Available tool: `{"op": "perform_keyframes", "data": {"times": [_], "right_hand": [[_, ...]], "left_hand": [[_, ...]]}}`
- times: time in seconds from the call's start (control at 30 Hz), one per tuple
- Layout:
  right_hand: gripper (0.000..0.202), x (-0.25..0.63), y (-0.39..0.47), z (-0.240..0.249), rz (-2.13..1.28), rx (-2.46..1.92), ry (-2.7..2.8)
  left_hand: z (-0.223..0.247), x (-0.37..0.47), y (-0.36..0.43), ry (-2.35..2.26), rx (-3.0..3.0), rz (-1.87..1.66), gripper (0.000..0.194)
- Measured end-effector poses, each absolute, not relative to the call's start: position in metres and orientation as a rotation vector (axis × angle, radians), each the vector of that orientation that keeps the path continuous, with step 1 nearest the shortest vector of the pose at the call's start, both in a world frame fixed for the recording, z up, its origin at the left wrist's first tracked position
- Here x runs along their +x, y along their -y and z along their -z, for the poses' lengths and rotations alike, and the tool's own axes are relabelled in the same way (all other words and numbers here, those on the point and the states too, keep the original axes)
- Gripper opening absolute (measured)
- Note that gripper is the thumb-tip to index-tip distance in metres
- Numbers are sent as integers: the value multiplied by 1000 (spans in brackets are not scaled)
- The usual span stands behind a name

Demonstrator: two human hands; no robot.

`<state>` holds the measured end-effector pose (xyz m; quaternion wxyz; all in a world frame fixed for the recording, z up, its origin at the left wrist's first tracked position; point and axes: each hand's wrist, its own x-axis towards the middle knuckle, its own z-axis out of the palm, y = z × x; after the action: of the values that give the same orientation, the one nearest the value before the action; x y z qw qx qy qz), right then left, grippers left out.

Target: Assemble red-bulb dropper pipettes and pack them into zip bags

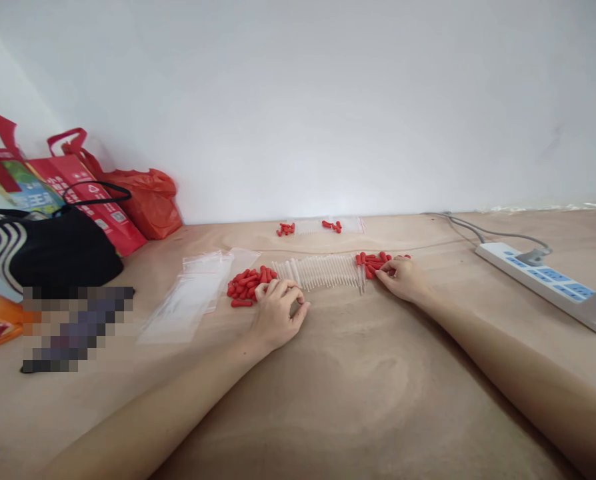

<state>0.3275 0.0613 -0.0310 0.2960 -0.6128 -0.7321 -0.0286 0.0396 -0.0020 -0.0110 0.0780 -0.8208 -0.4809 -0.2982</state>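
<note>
A row of thin clear tubes or sticks (pixel 323 272) lies side by side on the table between two piles of small red bulb-shaped rubber pieces. My left hand (pixel 278 313) rests at the right edge of the left red pile (pixel 248 285), its fingers bent and a gap showing between thumb and forefinger. At the right red pile (pixel 373 261), my right hand (pixel 405 279) has thumb and forefinger closed together by the pieces; whatever is between the fingertips is too small to make out. One or two clear sticks stand out lower at the row's right end.
Clear zip bags (pixel 188 300) lie left of the piles. Near the wall, another clear bag (pixel 348 225) has small red pieces on it. A white power strip (pixel 543 283) with a grey plug is at right. Shopping bags (pixel 88 193) and a black bag (pixel 53 250) stand at left.
</note>
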Motion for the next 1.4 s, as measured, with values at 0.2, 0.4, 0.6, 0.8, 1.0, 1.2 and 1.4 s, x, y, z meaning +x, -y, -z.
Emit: {"op": "perform_keyframes", "data": {"times": [0.2,0.4,0.6,0.8,1.0,1.2,1.4], "right_hand": [[20,321,-48,16,64,-1522,1812],[10,291,-28,15,-24,-1099,2113],[11,271,-16,18,-38,-1046,2341],[21,260,-12,15,45,-1127,2326],[17,251,-12,21,71,-1165,2322],[14,253,-12,24,35,-1127,2244],[14,250,-12,27,-211,-997,2093]], "left_hand": [[9,38,-1,1509,-2404,871,7],[-5,35,-33,1808,-2211,762,11],[-10,48,-70,2016,-2113,559,29],[-7,58,-83,2027,-2046,450,31],[-6,62,-87,2010,-2047,468,22],[-19,67,-72,1864,-2164,537,18],[-20,48,-25,1336,-2625,765,14]]}}
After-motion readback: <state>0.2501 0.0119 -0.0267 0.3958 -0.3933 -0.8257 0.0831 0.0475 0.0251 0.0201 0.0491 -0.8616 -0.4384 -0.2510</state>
